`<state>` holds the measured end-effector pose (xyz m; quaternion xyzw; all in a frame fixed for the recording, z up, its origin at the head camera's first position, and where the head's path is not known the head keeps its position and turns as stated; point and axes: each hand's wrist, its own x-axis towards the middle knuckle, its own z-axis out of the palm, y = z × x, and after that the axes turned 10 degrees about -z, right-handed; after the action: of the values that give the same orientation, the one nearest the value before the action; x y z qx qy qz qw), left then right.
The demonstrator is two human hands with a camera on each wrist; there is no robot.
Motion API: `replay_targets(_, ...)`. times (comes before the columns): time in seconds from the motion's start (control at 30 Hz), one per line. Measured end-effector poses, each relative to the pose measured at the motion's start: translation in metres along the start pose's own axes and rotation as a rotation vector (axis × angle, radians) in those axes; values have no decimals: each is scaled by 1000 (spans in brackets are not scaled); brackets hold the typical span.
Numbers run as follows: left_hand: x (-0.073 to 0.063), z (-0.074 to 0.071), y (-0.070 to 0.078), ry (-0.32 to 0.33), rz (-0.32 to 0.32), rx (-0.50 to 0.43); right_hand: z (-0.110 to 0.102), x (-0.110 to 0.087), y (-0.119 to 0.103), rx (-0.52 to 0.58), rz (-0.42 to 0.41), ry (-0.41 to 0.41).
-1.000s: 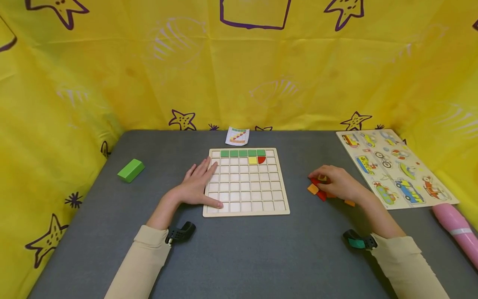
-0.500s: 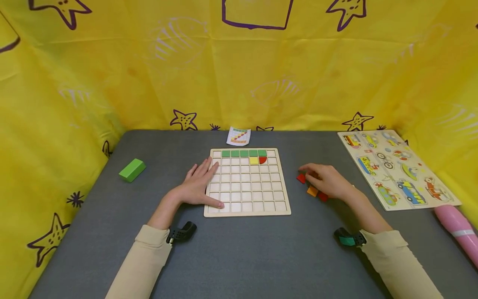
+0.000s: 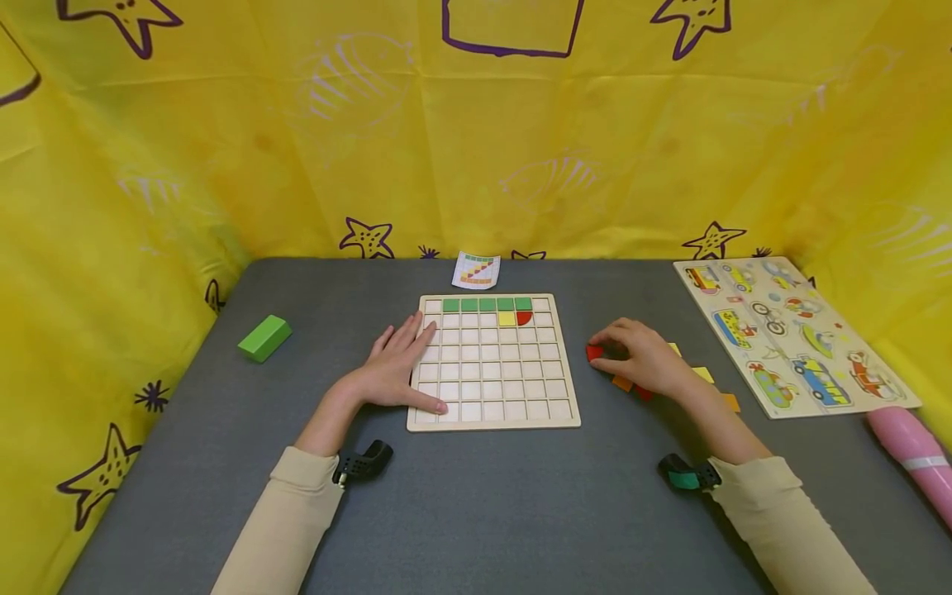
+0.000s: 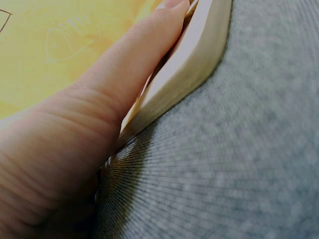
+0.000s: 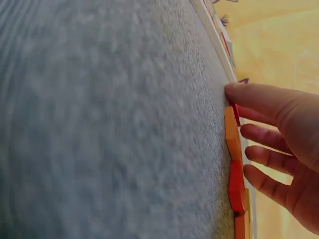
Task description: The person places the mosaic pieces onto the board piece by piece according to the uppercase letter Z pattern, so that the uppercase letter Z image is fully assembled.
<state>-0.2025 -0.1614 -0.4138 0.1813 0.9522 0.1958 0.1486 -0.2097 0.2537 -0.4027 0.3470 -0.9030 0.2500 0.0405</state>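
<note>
The right hand [image 3: 641, 355] is at the bench [image 3: 506, 512] to the right of the board [image 3: 476, 364], its thumb and forefinger closed on the 2 sides of a red piece [image 3: 594, 353] in a light pinch; its other fingers curve loosely. Just beside that hand lie an orange piece [image 3: 622, 383] and a second red piece [image 3: 643, 393]. 2 yellow pieces [image 3: 702, 374] and another orange one show past the hand and wrist.

The left hand [image 3: 394, 368] lies spread and relaxed over the left edge of the board, fingers straight, thumb across the near corner; it grips no loose piece. In the board's top row sit 5 green squares [image 3: 487, 305]. Under the 4th is a yellow square [image 3: 506, 318], and under the 5th a red quarter [image 3: 524, 318].

A card [image 3: 477, 271] with a coloured pattern lies just behind the board. A green block [image 3: 264, 339] stands well to the left. Far right are a picture board [image 3: 792, 339] and, near its front corner, a pink object [image 3: 909, 446]. Yellow cloth [image 3: 476, 149] hangs behind the bench.
</note>
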Motion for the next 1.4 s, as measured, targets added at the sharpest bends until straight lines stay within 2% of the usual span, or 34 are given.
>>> replay_targets(0.33, 1, 1, 0, -1, -8, 12, 10, 17, -7, -43, 34, 36)
replay_targets(0.57, 1, 1, 0, -3, -13, 15, 23, 49, -30, 56, 62, 48)
replay_targets(0.9, 1, 1, 0, -4, -9, 2, 44, 87, -48, 139, -14, 41)
replay_targets(1.13, 1, 0, 0, -10, -12, 9, 51, 95, -51, 146, -76, 71)
replay_targets(1.4, 1, 0, 0, -10, -10, 3, 55, 96, -52, 147, -55, 57)
